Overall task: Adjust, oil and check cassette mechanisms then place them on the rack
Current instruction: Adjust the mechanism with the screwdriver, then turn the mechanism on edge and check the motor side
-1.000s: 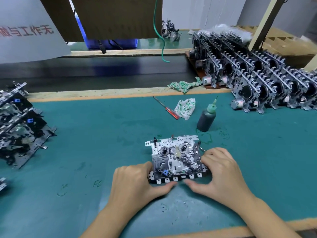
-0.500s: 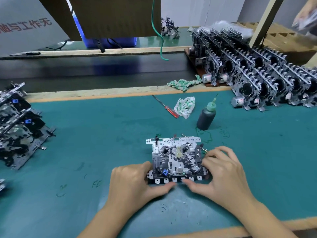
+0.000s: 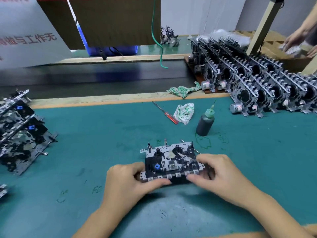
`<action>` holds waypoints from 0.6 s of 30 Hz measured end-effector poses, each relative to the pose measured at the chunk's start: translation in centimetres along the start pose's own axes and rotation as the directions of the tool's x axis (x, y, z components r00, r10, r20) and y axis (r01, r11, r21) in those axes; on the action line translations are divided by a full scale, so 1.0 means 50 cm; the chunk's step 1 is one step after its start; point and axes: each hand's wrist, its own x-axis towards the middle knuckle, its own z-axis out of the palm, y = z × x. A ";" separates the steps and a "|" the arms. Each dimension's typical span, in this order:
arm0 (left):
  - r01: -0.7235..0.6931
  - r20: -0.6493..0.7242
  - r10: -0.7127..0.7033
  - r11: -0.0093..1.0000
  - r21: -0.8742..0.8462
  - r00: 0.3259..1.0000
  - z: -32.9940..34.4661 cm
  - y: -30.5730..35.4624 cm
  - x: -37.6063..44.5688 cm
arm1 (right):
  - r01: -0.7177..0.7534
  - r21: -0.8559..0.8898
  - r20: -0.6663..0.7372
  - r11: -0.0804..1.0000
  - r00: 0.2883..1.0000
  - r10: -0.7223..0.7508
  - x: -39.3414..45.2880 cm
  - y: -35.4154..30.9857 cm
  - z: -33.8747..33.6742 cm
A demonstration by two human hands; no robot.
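A cassette mechanism (image 3: 170, 160), silver plate with black parts and a blue piece, is tilted up at its near edge over the green mat. My left hand (image 3: 127, 183) grips its left side, thumb along the front edge. My right hand (image 3: 218, 176) grips its right side, fingers curled over the top and thumb on the front keys. A dark oil bottle (image 3: 205, 123) with a green nozzle stands upright just behind. Rows of finished mechanisms fill the rack (image 3: 260, 83) at the right rear.
A red-handled screwdriver (image 3: 165, 112) and a crumpled rag (image 3: 184, 112) lie behind the mechanism; another rag (image 3: 182, 90) sits on the wooden strip. A pile of mechanisms (image 3: 18, 133) occupies the left edge. Another person's hands (image 3: 299, 42) work at the far right.
The mechanism's near edge has lifted off the mat and now tilts toward me. My right fingers moved further over its top. Another person's hands came into view at the far right.
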 end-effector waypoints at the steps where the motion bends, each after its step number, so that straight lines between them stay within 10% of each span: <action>1: 0.040 -0.007 -0.040 0.996 -0.079 0.999 -0.003 0.001 0.003 | -0.019 0.102 0.016 0.995 1.000 0.018 0.003 -0.004 -0.005; 5: 0.155 -0.009 -0.170 0.916 -0.371 0.985 -0.008 0.009 0.024 | -0.201 0.403 0.080 0.893 0.980 0.184 0.024 -0.026 -0.009; 18: 0.299 0.121 -0.274 0.864 -0.405 0.954 0.009 -0.006 0.026 | -0.393 0.579 0.237 0.714 0.919 0.314 0.032 -0.035 -0.002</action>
